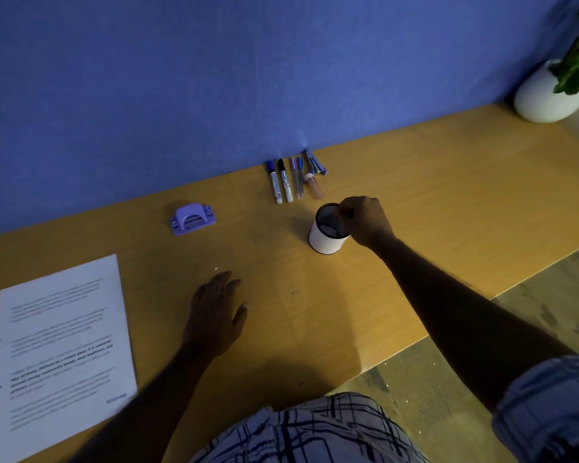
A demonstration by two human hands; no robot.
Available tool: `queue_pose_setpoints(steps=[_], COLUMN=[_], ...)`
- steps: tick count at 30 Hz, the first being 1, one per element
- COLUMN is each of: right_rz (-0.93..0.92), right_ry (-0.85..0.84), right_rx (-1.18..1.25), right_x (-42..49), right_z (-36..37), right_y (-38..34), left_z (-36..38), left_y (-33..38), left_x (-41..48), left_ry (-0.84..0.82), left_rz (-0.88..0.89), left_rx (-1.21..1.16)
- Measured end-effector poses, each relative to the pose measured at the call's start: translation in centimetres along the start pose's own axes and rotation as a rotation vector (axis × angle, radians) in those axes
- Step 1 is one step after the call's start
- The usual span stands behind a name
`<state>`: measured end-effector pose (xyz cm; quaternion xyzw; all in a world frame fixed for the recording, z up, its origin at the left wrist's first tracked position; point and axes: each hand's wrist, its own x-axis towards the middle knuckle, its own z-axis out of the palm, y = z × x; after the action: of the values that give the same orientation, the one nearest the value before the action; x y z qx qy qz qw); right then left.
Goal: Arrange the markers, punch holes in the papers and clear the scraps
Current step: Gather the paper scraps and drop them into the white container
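A white cup with a dark mesh inside stands mid-desk, and my right hand grips its rim on the right side. Behind it, by the blue wall, lie two white markers, a couple of thin pens, a small brownish tube and a metallic clip-like piece. A purple hole punch sits to the left of them. Printed papers lie at the near left. My left hand rests flat on the desk with its fingers spread. One tiny white scrap lies just beyond its fingertips.
The wooden desk runs along a blue partition wall. A white pot with a green plant stands at the far right corner. The desk's front edge slants on the right, with floor beyond it.
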<state>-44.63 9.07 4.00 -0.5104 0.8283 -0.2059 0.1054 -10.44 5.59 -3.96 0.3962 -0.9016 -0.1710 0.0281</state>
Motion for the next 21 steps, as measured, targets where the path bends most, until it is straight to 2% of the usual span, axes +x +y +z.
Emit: queue_pose_setpoints(steps=[4,9,14,17,21], right_rz=[-0.012,-0.019,-0.006,0.043,0.007], right_ry=[0.058,-0.091,0.014,-0.016,-0.022], right_rx=[0.015,-0.026,0.009,-0.019,0.004], right_x=[-0.1,0.2,-0.1,-0.2,-0.3], right_z=[-0.3,-0.4,-0.5,-0.4,-0.5], right_y=[0.0,-0.4,-1.0,-1.3,-1.6], left_z=[-0.3,-0.8,-1.1,-1.4,-1.8], left_y=[-0.8,-2.4,-3.8,-4.2,-4.6], left_x=[-0.3,-1.4,-2.1,-2.5,-2.9], left_ry=[0.004,0.009,0.015,0.020,0.033], left_rz=[-0.028,-0.069,-0.121,-0.121,-0.122], left_rx=[0.011,-0.002,-0.022,-0.024,-0.030])
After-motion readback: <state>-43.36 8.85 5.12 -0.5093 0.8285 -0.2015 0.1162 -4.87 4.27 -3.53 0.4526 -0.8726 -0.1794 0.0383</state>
